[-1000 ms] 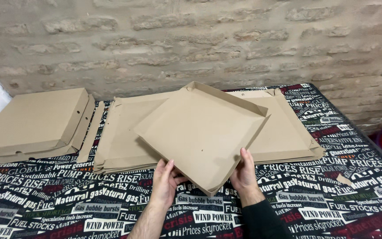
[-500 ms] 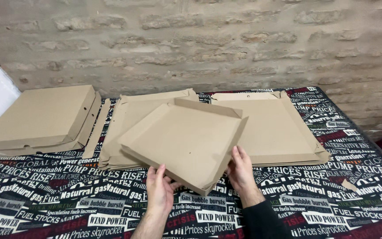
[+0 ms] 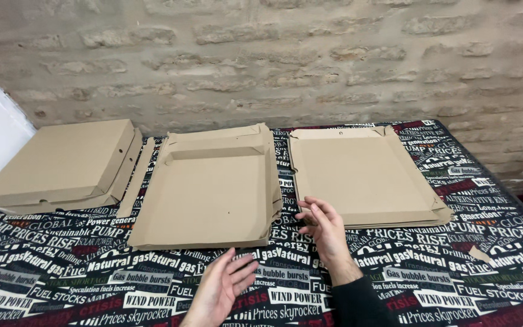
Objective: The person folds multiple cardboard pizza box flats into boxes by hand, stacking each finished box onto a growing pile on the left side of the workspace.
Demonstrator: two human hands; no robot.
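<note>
Near the front edge of the cloth-covered table, the person's two hands hover with nothing in them. The left hand is turned palm up, fingers loosely spread and slack, just short of the near edge of the half-folded pizza box. The right hand is open as well, fingers fanned and slightly curled, hanging above the cloth just off that box's front right corner; a dark sleeve covers the forearm behind it.

The half-folded box is plain brown corrugated cardboard, matte and smooth, a shallow square tray with its side walls raised and a flap creased across its far end. It lies on another flat sheet of the same board. Immediately right of it, with a narrow strip of cloth between, sits a stack of flat unfolded blanks, squarish with notched corner tabs. To its left a narrow cardboard strip lies along its side, and beyond that rests a closed, finished box with crisp square edges.

The tablecloth is glossy black, densely printed with white and red lettering. Behind the box rises a rough wall of pale, uneven brick with coarse mortar.
</note>
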